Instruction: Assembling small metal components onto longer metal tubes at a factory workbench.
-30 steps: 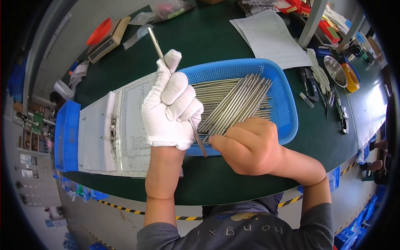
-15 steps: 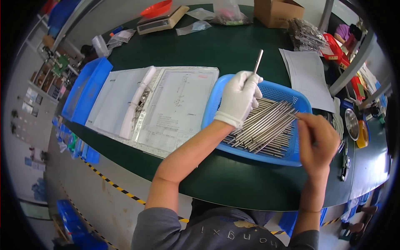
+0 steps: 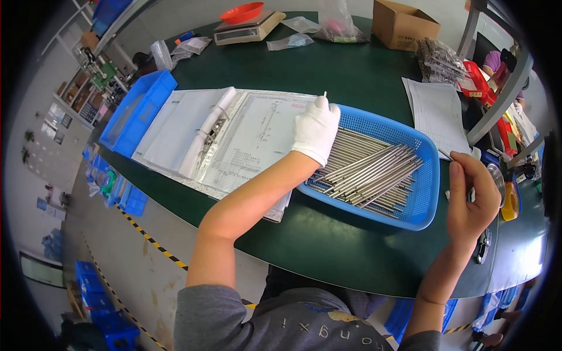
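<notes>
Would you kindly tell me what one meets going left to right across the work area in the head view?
Blue tray, open binder, gloved left hand, blue basket of metal rods, right hand, yellow object.

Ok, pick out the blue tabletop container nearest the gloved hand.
The perforated basket holding metal rods, beside the gloved left hand; the solid bin sits left of the binder.

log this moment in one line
left hand: gloved, holds metal rod | right hand: bare, pinches thin item, type unclear | blue basket: metal rods inside | open binder: left of basket
</notes>
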Demonstrator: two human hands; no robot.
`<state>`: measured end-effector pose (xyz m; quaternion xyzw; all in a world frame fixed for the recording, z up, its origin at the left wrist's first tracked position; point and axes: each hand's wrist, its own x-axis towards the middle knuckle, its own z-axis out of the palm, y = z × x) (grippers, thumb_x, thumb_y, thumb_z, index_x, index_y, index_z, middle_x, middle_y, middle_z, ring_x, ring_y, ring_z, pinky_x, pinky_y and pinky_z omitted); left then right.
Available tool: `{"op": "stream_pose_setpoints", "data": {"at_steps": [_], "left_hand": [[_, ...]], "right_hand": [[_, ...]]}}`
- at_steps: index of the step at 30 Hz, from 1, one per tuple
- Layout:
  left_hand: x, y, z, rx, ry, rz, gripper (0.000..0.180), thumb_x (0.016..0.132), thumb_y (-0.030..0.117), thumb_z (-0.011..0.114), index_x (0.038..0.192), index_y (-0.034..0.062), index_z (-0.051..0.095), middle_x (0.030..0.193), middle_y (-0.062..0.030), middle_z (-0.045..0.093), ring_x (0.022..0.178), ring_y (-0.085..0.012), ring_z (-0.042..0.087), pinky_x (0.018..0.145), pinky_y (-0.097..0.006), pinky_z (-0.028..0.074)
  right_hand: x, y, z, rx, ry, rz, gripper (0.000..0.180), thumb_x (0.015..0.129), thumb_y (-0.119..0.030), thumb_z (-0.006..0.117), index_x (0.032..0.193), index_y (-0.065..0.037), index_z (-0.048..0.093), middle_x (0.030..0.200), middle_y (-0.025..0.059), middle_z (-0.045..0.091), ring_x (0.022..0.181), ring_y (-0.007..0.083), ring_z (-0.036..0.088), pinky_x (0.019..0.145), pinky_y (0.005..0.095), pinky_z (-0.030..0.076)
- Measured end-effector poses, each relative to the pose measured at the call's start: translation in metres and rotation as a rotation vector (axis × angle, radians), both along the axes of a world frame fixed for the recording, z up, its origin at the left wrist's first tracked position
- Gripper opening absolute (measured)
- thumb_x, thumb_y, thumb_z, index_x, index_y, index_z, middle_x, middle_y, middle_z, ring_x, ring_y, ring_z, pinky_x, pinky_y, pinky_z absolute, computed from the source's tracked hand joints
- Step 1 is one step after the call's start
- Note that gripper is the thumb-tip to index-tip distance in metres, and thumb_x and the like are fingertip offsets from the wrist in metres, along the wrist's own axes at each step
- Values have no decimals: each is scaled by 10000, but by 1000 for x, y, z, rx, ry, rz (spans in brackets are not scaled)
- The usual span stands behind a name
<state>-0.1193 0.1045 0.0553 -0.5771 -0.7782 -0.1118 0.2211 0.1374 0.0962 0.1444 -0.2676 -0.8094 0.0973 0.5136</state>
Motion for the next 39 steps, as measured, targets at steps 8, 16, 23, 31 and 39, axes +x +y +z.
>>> {"op": "stream_pose_setpoints", "data": {"at_steps": [8, 16, 23, 31, 39], "left_hand": [[51, 2, 13, -504, -419, -332, 266, 861, 244, 484, 881, 24, 633, 976, -146, 598, 882, -323, 602, 769, -406, 497], [55, 24, 10, -580, -502, -404, 227, 785, 159, 520, 893, 0, 642, 911, -187, 641, 858, -334, 622, 759, -412, 493], [56, 28, 3, -608, -579, -382, 266, 788, 197, 521, 894, -9, 652, 899, -227, 632, 848, -339, 624, 756, -398, 492], [49, 24, -1, -343, -743, -361, 248, 857, 230, 497, 884, 18, 623, 896, -197, 628, 826, -360, 598, 744, -409, 471], [73, -18, 39, 484, -1398, -795, 230, 897, 123, 484, 1044, 15, 624, 641, 1, 497, 563, -63, 441, 524, -219, 350]], "right_hand": [[-1, 0, -3, 51, 26, -40, 78, 801, 16, 616, 875, 19, 638, 666, 8, 579, 538, 13, 450, 469, 146, 305], [-1, 2, -6, 40, 3, -23, 77, 804, 18, 606, 873, 21, 638, 660, 6, 574, 530, 10, 440, 462, 149, 298], [-5, 4, -11, -15, -44, -6, 77, 807, 14, 604, 876, 21, 638, 659, 5, 575, 529, 10, 443, 464, 150, 301], [-13, 7, -15, 9, -32, -14, 61, 841, -26, 581, 809, 22, 603, 624, -3, 538, 508, 20, 392, 454, 173, 284], [-9, 14, -25, 39, 43, -56, 249, 877, -108, 471, 654, -3, 441, 548, 100, 391, 451, 225, 351, 434, 343, 279]]}}
